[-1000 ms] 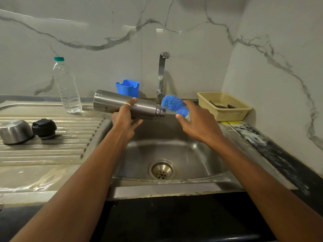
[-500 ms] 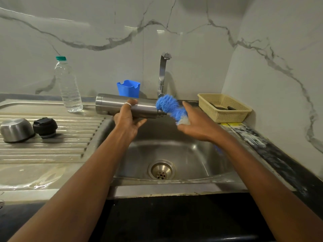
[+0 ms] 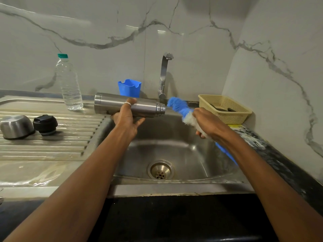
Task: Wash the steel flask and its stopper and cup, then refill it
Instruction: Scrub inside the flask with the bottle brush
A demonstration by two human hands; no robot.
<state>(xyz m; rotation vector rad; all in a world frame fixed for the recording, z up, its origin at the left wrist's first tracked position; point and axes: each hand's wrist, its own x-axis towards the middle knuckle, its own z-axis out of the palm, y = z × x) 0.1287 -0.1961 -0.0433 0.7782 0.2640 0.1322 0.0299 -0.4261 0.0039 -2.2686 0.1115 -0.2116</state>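
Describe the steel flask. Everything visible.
The steel flask is a brushed-metal cylinder with a threaded neck, no stopper or cup on it. It lies roughly horizontal over the sink's left edge, mouth pointing right. The left hand grips its middle from beneath. The blue brush tip sits at the mouth; lettering near its base is unreadable.

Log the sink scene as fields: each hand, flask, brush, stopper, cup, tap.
left hand: grips flask, held horizontal over the sink, mouth toward the right
right hand: grips brush
brush: blue bristle tip at the flask's open mouth
stopper: black, on drainboard, off the flask
cup: steel, beside stopper on drainboard
tap: no stream visible
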